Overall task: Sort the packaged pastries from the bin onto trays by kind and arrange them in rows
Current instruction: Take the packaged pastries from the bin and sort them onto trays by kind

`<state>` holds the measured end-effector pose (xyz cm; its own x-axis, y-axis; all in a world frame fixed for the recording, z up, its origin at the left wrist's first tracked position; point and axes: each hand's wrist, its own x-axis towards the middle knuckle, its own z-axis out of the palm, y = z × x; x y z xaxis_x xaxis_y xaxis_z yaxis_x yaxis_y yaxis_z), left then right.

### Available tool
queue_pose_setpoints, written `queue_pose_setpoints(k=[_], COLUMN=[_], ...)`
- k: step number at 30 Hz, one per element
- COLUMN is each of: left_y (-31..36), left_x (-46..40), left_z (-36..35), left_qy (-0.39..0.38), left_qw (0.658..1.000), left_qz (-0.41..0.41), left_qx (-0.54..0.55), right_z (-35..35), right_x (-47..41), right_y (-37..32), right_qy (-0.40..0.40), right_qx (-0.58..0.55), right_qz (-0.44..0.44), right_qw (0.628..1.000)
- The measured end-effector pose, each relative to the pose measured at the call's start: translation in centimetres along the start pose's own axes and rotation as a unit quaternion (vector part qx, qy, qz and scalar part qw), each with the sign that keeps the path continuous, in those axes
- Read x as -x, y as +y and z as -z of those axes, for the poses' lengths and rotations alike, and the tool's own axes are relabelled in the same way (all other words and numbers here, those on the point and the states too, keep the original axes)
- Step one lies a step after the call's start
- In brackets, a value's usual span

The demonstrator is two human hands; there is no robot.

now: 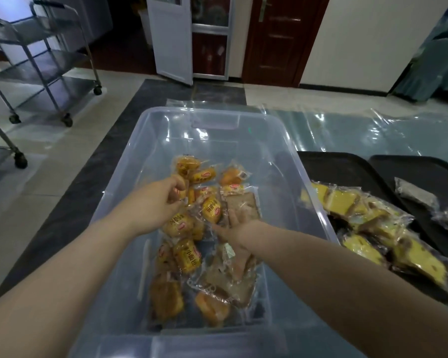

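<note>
bin [150,140]: clear plastic tub, see-through walls, sits on the floor; landmark for every line below
pastries in bin [192,228]: loose heap on the bin's bottom, all in clear wrappers; most are round golden-orange buns with a yellow label and red logo, jumbled at all angles
brown slices [243,202]: flat, pale brown, square-ish, clear wrap; one toward the bin's right wall, more in its near half under and beside the right forearm
left hand [158,200]: reaches into the bin from its near left side, over the bun heap; fingers curled, fingertips pinching the wrapper of a small orange bun [183,193] at the heap's left middle
right hand [239,228]: reaches in from the bin's near right side; fingers stretched out and lying on the brown slice by the right wall; grip around anything not visible, hand reads as relaxed-flat
yellow cake slices [373,228]: outside the bin, just right of its right wall; bright yellow wedges with dark crust edges, clear wrap, piled overlapping, not in neat rows
black tray [347,166]: right of the bin, under the yellow slices
second black tray [424,174]: farther right of the bin, partly overlapping the first; holds grey-dark packets [415,193] in clear wrap, kind too blurred to tell
plastic sheet [360,130]: glossy clear film on the floor, beyond and right of the bin, under the trays
steel cart [42,60]: wheeled, shelved, far left beyond the bin
</note>
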<state>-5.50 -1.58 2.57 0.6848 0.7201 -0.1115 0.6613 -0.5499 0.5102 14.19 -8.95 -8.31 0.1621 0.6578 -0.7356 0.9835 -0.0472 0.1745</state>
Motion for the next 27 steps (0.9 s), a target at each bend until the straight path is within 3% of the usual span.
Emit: queue_pose_setpoints(k=[4, 8, 21, 27], left_y=[-0.5, -0.8, -1.0, -0.8], left_x=[0.1, 0.0, -0.1, 0.0], left_z=[-0.2, -0.4, -0.8, -0.9], left_qy=[-0.008, -0.017, -0.024, -0.028], left_qw=[1.0, 1.0, 1.0, 0.999], left_qz=[0.002, 0.005, -0.001, -0.001], left_qx=[-0.017, -0.009, -0.005, -0.046], right_z=[-2.1, -1.1, -0.8, -0.4], right_x=[-1.3, -1.1, -1.3, 0.1], right_y=[-0.1, 0.6, 0.8, -0.1], right_qy=[0.053, 0.108, 0.017, 0.061], right_qx=[0.016, 0.108, 0.023, 0.028], right_qz=[-0.006, 0.02, 0.012, 0.003], right_qw=[0.998, 0.988, 1.0, 0.998])
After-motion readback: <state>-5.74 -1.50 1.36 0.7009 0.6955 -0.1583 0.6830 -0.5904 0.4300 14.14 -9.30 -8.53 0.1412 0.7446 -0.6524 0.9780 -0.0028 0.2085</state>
